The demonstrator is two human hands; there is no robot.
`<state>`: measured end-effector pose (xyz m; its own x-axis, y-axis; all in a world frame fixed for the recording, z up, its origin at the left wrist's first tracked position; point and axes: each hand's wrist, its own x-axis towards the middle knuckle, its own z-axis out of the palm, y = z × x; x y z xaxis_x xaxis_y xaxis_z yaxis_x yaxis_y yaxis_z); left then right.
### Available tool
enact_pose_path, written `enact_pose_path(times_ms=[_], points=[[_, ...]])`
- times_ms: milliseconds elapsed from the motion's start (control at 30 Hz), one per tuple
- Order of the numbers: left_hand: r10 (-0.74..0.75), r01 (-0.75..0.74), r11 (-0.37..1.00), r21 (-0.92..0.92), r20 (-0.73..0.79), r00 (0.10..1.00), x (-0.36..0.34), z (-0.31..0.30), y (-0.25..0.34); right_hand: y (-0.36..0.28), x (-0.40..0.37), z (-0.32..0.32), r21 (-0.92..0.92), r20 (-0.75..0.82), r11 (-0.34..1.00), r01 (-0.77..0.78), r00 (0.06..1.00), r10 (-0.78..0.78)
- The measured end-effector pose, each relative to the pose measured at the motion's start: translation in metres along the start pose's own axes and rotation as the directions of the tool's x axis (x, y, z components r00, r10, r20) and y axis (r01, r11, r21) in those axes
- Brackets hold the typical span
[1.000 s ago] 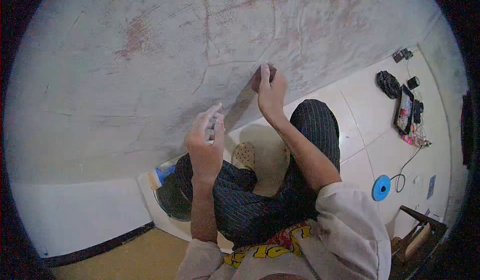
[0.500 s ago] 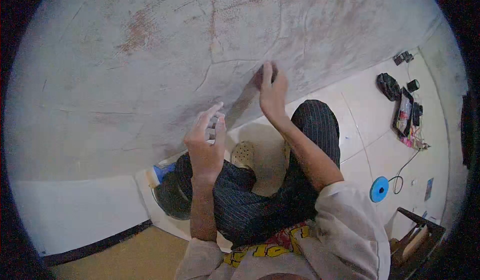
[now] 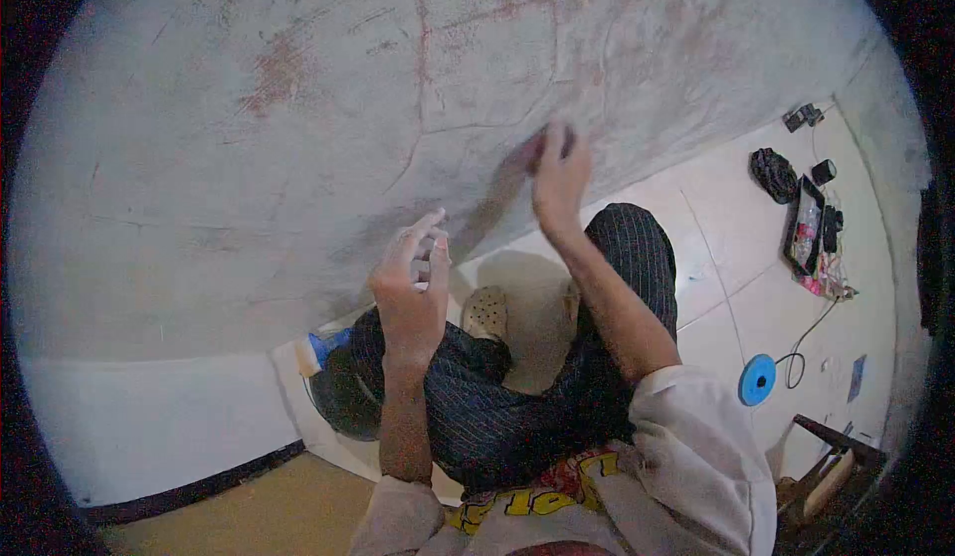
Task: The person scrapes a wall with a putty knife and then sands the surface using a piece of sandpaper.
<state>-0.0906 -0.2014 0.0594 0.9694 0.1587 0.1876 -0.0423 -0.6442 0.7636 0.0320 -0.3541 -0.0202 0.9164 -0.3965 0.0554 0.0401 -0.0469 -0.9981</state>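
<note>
My right hand (image 3: 560, 178) presses a small dark reddish pad (image 3: 542, 145) flat against the grey, scuffed wall (image 3: 298, 138); the hand is motion-blurred and covers most of the pad. My left hand (image 3: 410, 282) hangs in the air lower left of it, fingers loosely spread, holding nothing and touching nothing. The wall shows reddish patches and thin crack lines around the pad. My knees in dark striped trousers (image 3: 517, 397) are bent below both hands.
A white tiled floor (image 3: 736, 258) runs right of the wall. On it lie a blue round disc (image 3: 757, 379) with a cable, a dark bundle (image 3: 774, 170) and a tray of small items (image 3: 808, 228). A wooden piece (image 3: 831, 466) sits at bottom right. A sandal (image 3: 486, 310) is between my legs.
My right hand has slid the pad to the right along the wall, by a small distance. My left hand has stayed in about the same place.
</note>
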Motion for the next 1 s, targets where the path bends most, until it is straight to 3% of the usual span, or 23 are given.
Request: enact_pose_path(times_ms=[33, 100, 167, 233, 300, 400, 467, 500, 533, 567, 633, 700, 733, 767, 833, 867, 900, 967, 1000], points=[[0.014, -0.014, 0.998, 0.055, -0.001, 1.000, -0.001, -0.001, 0.000, -0.011, 0.003, -0.005, 0.112, -0.070, 0.993, -0.030, 0.997, 0.038], [0.012, -0.012, 0.999, 0.049, -0.007, 1.000, -0.004, -0.001, 0.001, 0.005, 0.000, 0.003, 0.152, -0.042, 0.988, -0.017, 0.999, 0.023], [0.024, -0.024, 0.999, 0.038, -0.005, 1.000, 0.000, 0.003, 0.003, 0.030, -0.002, 0.006, -0.120, 0.043, 0.987, 0.109, 0.994, -0.104], [-0.009, 0.009, 1.000, -0.008, 0.004, 1.000, 0.000, 0.004, -0.001, 0.013, -0.004, 0.003, -0.059, 0.019, 0.998, 0.017, 1.000, -0.016], [0.007, -0.007, 1.000, 0.010, 0.008, 1.000, -0.003, 0.003, 0.002, 0.017, -0.011, 0.009, -0.095, -0.024, 0.988, 0.119, 0.992, -0.122], [0.001, -0.001, 1.000, -0.030, 0.009, 1.000, 0.000, 0.008, 0.001, 0.017, -0.007, 0.010, -0.220, -0.058, 0.968, 0.123, 0.989, -0.139], [-0.049, 0.049, 0.996, -0.073, 0.012, 0.999, -0.002, 0.005, -0.001, 0.006, -0.004, 0.004, -0.115, -0.095, 0.987, 0.111, 0.988, -0.123], [0.043, -0.043, 0.998, 0.039, -0.002, 0.999, -0.003, 0.002, -0.001, -0.001, -0.003, 0.001, -0.013, -0.123, 0.994, 0.105, 0.987, -0.106], [0.141, -0.139, 0.979, 0.149, -0.002, 0.990, -0.002, 0.001, 0.000, 0.004, -0.002, 0.003, -0.013, -0.122, 0.994, 0.109, 0.986, -0.110], [0.145, -0.143, 0.979, 0.146, -0.003, 0.989, -0.001, 0.002, 0.001, 0.012, -0.001, 0.004, -0.058, -0.064, 0.995, 0.077, 0.995, -0.080], [-0.008, 0.008, 1.000, -0.003, 0.003, 1.000, 0.000, 0.002, 0.001, 0.011, 0.003, 0.002, -0.103, -0.013, 0.994, 0.041, 0.999, -0.043], [0.044, -0.044, 0.998, 0.039, -0.005, 0.999, -0.003, 0.002, -0.001, 0.008, 0.008, 0.000, -0.006, -0.137, 0.998, 0.065, 0.988, -0.065], [0.112, -0.110, 0.991, 0.076, -0.018, 0.994, -0.001, 0.002, -0.001, 0.005, -0.003, 0.002, -0.017, -0.063, 0.981, 0.194, 0.979, -0.195], [0.118, -0.116, 0.990, 0.074, -0.024, 0.993, 0.001, 0.002, -0.001, 0.004, 0.002, 0.002, -0.015, -0.064, 0.979, 0.202, 0.977, -0.203], [0.076, -0.076, 0.996, 0.039, 0.001, 0.997, 0.001, 0.003, -0.002, -0.008, 0.004, -0.001, -0.131, -0.102, 0.987, 0.092, 0.989, -0.106], [0.067, -0.067, 0.997, 0.039, 0.004, 0.998, 0.000, 0.003, -0.001, -0.023, 0.000, -0.010, -0.019, -0.027, 0.997, -0.068, 0.997, 0.067], [0.064, -0.064, 0.997, 0.051, -0.004, 0.998, 0.000, 0.002, 0.004, -0.019, -0.005, -0.008, -0.024, -0.023, 0.997, -0.074, 0.997, 0.073], [0.074, -0.073, 0.996, 0.059, -0.018, 0.997, 0.002, 0.002, 0.007, 0.003, -0.007, 0.000, -0.140, 0.022, 0.987, 0.082, 0.997, -0.080], [0.037, -0.037, 0.999, 0.023, -0.009, 0.999, 0.003, 0.002, 0.007, -0.001, -0.003, 0.007, -0.123, -0.080, 0.984, 0.131, 0.987, -0.141]])
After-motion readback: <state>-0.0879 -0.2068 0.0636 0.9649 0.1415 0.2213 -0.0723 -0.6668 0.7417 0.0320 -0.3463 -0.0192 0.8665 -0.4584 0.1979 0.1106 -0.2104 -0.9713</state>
